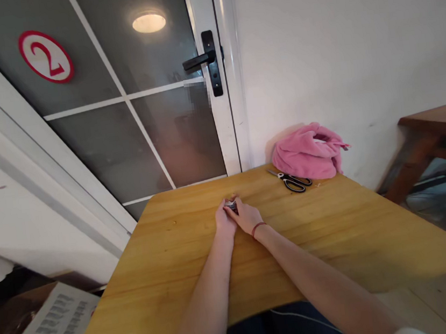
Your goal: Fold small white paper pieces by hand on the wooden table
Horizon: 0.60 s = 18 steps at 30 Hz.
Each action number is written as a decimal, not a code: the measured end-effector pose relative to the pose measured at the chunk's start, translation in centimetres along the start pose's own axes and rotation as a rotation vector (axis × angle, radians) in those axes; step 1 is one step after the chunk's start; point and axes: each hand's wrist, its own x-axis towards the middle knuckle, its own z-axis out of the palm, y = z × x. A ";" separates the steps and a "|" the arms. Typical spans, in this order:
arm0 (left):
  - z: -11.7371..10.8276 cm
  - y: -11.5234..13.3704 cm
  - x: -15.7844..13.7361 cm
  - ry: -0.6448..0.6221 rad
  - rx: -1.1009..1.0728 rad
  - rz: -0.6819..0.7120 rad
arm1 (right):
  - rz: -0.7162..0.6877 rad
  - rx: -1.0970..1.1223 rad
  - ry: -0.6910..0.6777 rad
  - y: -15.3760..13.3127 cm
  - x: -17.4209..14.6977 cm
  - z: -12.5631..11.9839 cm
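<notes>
White-framed door (125,98) ahead, grey panes, round "2" sign (46,57), black handle (213,62). Pale wall (333,39) to its right. Light wood tabletop (160,283) butts up near both.

Key relation: small object (231,206) sits right between the left hand (225,221) and right hand (247,217), at the fingertips, toward the far half of the tabletop. No nearer hand to call; both are on it, left hand from its left, right hand from its right. Long axis: can't tell, fingers cover most of it.

Hand state: both brought together, fingers curled in and clamped on the object. Can't tell which one bears the main grip.

Object look: dark with a pale, shiny-looking patch. Too small and covered to identify.

Nearby: tan bits (233,195) just past the fingertips. Black-handled scissors (289,179) lie flat to the right, well apart from the hands, blades angled toward the door, just beside a pink plush bundle (306,151). Red cord (258,226) on right wrist.
</notes>
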 end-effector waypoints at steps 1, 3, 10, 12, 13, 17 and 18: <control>0.0 0.0 -0.1 -0.019 -0.006 -0.011 | 0.000 -0.012 0.005 0.0 0.0 0.0; 0.1 0.0 -0.2 -0.033 -0.015 -0.018 | 0.007 -0.038 0.003 0.0 0.0 0.0; 0.2 -0.6 -0.4 -0.019 0.041 -0.062 | 0.007 -0.074 0.026 -0.1 0.1 -0.1; 0.1 -0.7 -0.3 -0.022 0.046 -0.079 | 0.020 -0.079 0.019 -0.2 0.1 -0.1; 0.1 -0.7 -0.3 -0.022 0.044 -0.086 | 0.030 -0.083 0.012 -0.2 0.1 -0.2; 0.2 -0.7 -0.2 -0.021 0.015 -0.080 | 0.051 -0.102 -0.001 -0.5 0.0 -0.5; 0.2 -0.8 -0.3 -0.018 0.011 -0.078 | 0.052 -0.108 0.003 -0.5 0.0 -0.5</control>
